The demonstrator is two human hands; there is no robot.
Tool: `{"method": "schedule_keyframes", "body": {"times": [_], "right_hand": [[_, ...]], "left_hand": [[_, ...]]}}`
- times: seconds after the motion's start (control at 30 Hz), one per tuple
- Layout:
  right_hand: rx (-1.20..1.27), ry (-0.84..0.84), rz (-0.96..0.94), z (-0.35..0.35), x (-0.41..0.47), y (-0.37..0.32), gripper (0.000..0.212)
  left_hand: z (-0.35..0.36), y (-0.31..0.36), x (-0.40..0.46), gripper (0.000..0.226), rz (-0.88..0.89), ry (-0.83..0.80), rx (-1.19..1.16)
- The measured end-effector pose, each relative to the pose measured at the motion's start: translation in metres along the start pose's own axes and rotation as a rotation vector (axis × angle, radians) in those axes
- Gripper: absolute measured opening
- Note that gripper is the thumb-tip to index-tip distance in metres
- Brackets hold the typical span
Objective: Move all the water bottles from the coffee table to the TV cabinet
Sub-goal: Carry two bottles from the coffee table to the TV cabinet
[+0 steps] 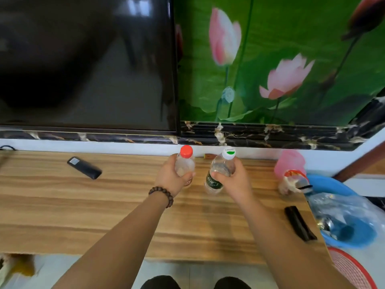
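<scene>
From the head view, the wooden top of the TV cabinet (pixel 104 205) is seen from above, with the dark television screen (pixel 83 59) standing behind it. Two water bottles are held over the cabinet top, both to the right of the screen's lower right corner. The red-capped bottle (pixel 185 163) is gripped around its clear body by the left hand (pixel 171 176), whose fingers are wrapped closed on it; a beaded bracelet (pixel 161 195) is worn on that wrist. The white-capped bottle (pixel 218 172), carrying a dark green label, is clasped just below its shoulder by the right hand (pixel 233 180), fingers closed around it, and is tilted slightly with its cap toward the wall. Its base appears to be at or very near the cabinet surface, though contact cannot be told for certain; the base of the red-capped bottle is hidden by the left hand. The two bottles are near each other but apart. A black remote (pixel 84 167) is laid on the cabinet top below the screen, well to the left of the bottles. A second dark remote (pixel 300 223) is laid near the cabinet's right edge. A pink cup (pixel 289 163) is seen at the cabinet's far right corner, and a blue basin (pixel 343 215) is placed just beyond the right edge
</scene>
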State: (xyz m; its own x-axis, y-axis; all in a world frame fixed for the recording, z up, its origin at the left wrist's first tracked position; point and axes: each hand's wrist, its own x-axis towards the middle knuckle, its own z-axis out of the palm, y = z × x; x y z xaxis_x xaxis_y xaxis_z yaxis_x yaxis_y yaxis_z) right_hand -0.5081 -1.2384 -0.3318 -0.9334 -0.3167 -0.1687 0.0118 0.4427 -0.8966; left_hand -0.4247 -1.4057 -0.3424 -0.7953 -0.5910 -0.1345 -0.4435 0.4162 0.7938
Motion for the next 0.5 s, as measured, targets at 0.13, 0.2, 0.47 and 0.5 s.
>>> {"method": "schedule_keyframes", "body": {"times": [0.13,0.2,0.47,0.5], "right_hand": [[-0.043,-0.017,-0.081,0.023,0.048,0.031,0.067],[-0.042,-0.037,-0.106,0.03,0.064,0.041,0.07],[-0.085,-0.085,-0.188,0.052,0.089,0.068,0.077],[-0.087,-0.087,-0.201,0.053,0.09,0.069,0.079]], "left_hand": [[0.025,-0.028,0.039,0.083,0.017,0.029,-0.003],[0.032,-0.039,0.051,0.085,0.016,0.038,-0.02],[0.051,-0.066,0.068,0.083,0.073,0.085,-0.044],[0.052,-0.067,0.068,0.084,0.082,0.089,-0.055]]}}
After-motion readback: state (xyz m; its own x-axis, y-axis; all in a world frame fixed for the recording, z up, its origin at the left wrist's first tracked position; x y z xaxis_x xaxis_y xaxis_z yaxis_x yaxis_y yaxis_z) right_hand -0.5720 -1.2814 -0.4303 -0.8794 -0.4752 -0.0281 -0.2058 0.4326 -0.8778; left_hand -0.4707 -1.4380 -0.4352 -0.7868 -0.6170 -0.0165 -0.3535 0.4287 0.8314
